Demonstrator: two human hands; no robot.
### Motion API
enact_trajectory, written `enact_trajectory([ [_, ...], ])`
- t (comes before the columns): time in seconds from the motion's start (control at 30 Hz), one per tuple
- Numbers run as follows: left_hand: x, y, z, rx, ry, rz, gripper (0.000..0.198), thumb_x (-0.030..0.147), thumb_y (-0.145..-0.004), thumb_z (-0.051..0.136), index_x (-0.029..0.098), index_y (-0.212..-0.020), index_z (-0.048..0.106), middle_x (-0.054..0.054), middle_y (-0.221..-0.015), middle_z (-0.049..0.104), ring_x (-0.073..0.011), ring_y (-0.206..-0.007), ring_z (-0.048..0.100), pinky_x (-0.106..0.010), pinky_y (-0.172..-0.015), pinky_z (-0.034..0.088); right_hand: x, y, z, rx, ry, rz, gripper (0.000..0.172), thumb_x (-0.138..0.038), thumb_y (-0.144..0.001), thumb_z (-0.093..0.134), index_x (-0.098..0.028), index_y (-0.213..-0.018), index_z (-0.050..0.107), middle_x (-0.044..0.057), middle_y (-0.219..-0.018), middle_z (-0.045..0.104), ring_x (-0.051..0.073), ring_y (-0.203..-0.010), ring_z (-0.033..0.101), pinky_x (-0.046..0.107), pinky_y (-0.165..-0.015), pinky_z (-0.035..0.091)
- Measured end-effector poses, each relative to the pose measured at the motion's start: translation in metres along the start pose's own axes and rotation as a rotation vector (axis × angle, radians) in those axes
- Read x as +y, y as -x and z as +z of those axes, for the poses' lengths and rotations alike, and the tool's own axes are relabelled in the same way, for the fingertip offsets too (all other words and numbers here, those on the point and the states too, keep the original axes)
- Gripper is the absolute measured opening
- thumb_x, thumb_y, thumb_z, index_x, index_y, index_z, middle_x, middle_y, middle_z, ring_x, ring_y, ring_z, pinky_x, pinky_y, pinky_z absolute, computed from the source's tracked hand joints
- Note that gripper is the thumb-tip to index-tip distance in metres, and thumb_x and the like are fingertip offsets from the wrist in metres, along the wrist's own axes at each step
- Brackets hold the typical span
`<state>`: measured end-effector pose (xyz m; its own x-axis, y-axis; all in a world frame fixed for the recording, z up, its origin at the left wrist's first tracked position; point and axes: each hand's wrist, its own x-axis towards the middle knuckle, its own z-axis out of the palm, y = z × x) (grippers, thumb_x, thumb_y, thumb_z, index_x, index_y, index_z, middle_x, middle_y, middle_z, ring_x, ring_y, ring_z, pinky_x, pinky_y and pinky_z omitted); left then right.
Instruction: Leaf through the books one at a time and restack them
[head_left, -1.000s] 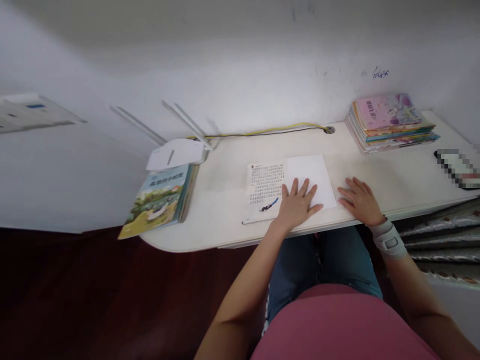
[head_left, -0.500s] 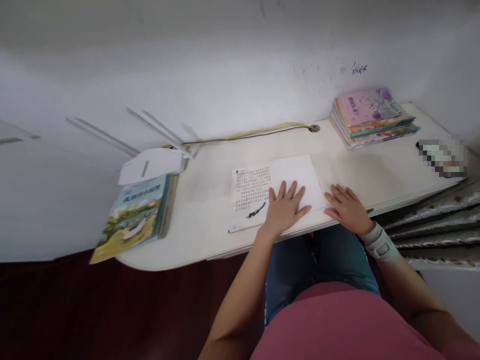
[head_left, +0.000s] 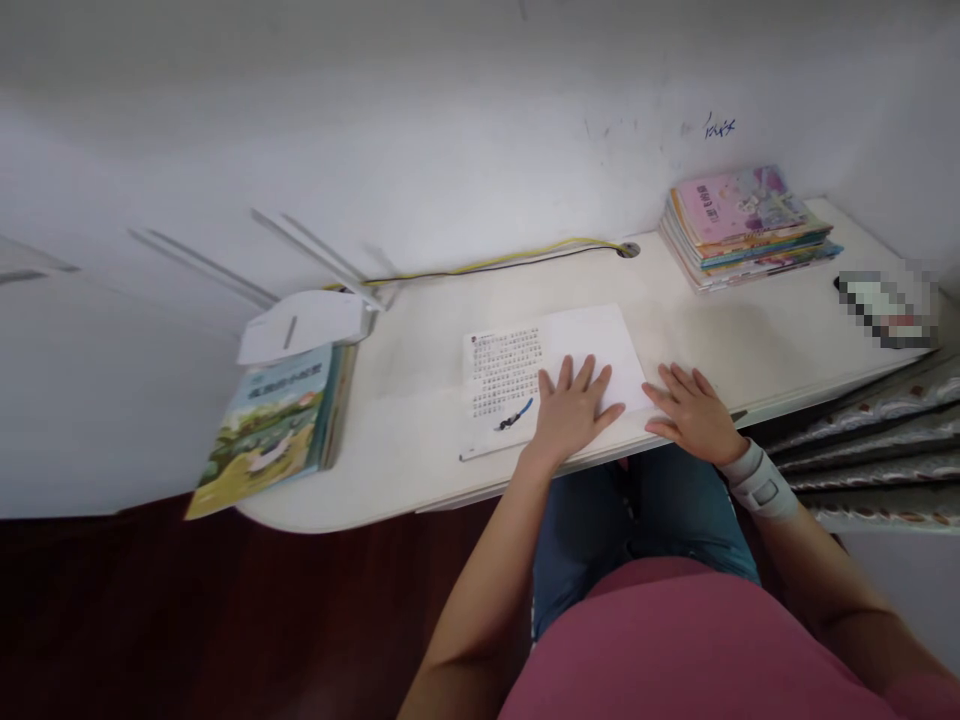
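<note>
My left hand lies flat, fingers spread, on an open booklet in the middle of the white desk. The booklet's left page carries printed text and a small blue drawing; a blank white sheet covers its right side. My right hand rests flat on the desk just right of the booklet, fingers stretched out, with a grey band on the wrist. Neither hand holds anything.
A stack of picture books overhangs the desk's left end, a white router behind it. Another book stack sits at the back right. A yellow and black cable runs along the wall. A blurred-out object lies far right.
Only the view has shifted, mostly over the first half second; both hands stay flat in the same places on the booklet and desk.
</note>
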<state>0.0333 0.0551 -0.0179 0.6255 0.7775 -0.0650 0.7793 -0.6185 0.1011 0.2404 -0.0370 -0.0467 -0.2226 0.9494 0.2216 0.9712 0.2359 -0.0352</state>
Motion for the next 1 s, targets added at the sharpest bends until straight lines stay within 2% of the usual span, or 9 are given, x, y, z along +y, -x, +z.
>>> enact_trajectory([
  [0.37, -0.001, 0.0, 0.0, -0.011, -0.002, -0.005, 0.071, 0.066, -0.091, 0.03, 0.026, -0.149, 0.033, -0.008, -0.158, 0.025, -0.041, -0.145, 0.014, -0.071, -0.109, 0.015, 0.001, -0.001, 0.004, 0.038, -0.044, 0.005, 0.059, -0.051, -0.097, 0.034, -0.013, -0.139, 0.049, 0.015, -0.147, 0.044, 0.029, -0.137, 0.039, 0.049, -0.112, 0.029],
  [0.6, 0.007, -0.001, 0.004, 0.011, 0.006, 0.002, 0.07, 0.064, -0.091, 0.03, 0.026, -0.149, 0.033, -0.01, -0.159, 0.024, -0.0433, -0.144, 0.015, -0.072, -0.108, 0.015, 0.001, 0.003, 0.006, 0.032, -0.077, 0.002, 0.067, -0.055, -0.095, 0.036, -0.013, -0.146, 0.038, 0.016, -0.151, 0.038, 0.03, -0.142, 0.03, 0.051, -0.113, 0.026],
  [0.73, 0.009, -0.001, 0.005, 0.014, 0.007, -0.003, 0.069, 0.064, -0.091, 0.03, 0.026, -0.149, 0.033, -0.009, -0.158, 0.025, -0.0427, -0.144, 0.014, -0.071, -0.109, 0.014, 0.012, -0.002, 0.007, 0.024, -0.131, 0.04, 0.074, -0.059, -0.093, 0.036, -0.009, -0.148, 0.033, 0.02, -0.153, 0.032, 0.032, -0.144, 0.024, 0.05, -0.112, 0.029],
  [0.87, 0.008, -0.002, 0.003, 0.005, 0.009, 0.004, 0.07, 0.064, -0.091, 0.029, 0.025, -0.149, 0.033, -0.009, -0.158, 0.025, -0.0429, -0.144, 0.014, -0.071, -0.109, 0.014, 0.032, -0.021, 0.007, -0.03, -0.112, 0.101, 0.074, -0.059, -0.094, 0.034, -0.005, -0.144, 0.038, 0.024, -0.151, 0.034, 0.034, -0.141, 0.03, 0.05, -0.11, 0.031],
  [1.0, 0.009, -0.001, 0.001, -0.007, -0.001, 0.004, 0.069, 0.063, -0.092, 0.028, 0.025, -0.149, 0.032, -0.01, -0.158, 0.025, -0.0429, -0.144, 0.015, -0.072, -0.108, 0.014, 0.042, -0.036, 0.006, -0.088, -0.071, 0.077, 0.077, -0.063, -0.092, 0.035, -0.006, -0.143, 0.039, 0.022, -0.151, 0.034, 0.034, -0.141, 0.03, 0.053, -0.112, 0.026],
])
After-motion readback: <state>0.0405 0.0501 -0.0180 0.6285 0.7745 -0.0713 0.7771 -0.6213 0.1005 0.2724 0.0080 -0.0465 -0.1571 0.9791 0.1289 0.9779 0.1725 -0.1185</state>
